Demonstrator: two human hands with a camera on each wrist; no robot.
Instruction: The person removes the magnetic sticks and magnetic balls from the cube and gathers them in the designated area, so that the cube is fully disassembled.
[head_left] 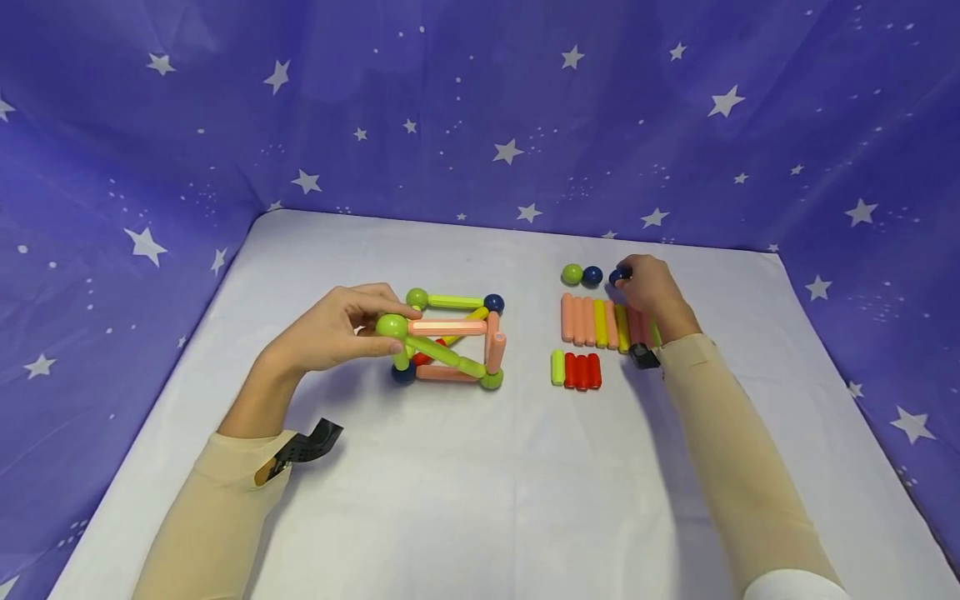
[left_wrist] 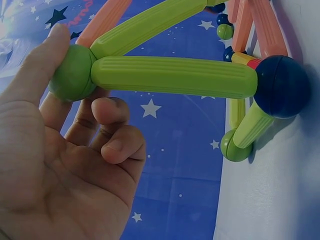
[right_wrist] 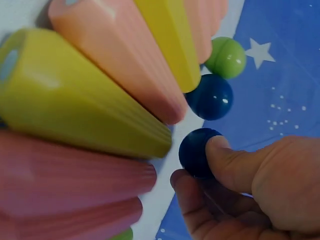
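Note:
A frame of magnetic rods and balls (head_left: 447, 327) stands left of the table's middle. At its raised near-left corner my left hand (head_left: 341, 325) pinches a green ball (left_wrist: 73, 73) between thumb and fingers. From that ball a green rod (left_wrist: 175, 76) runs to a dark blue ball (left_wrist: 283, 86) at the base. Over on the right, my right hand (head_left: 651, 287) pinches another dark blue ball (right_wrist: 198, 152) between thumb and fingertips. Close beside it sit a loose dark blue ball (head_left: 592, 276) and a loose green ball (head_left: 572, 273).
Below the right hand lies a row of pink and yellow rods (head_left: 588, 321), partly hidden by the wrist. Nearer is a short row of red rods (head_left: 582, 371) with one green rod (head_left: 557, 367). A starry blue cloth (head_left: 480, 108) rises behind the white table (head_left: 435, 508).

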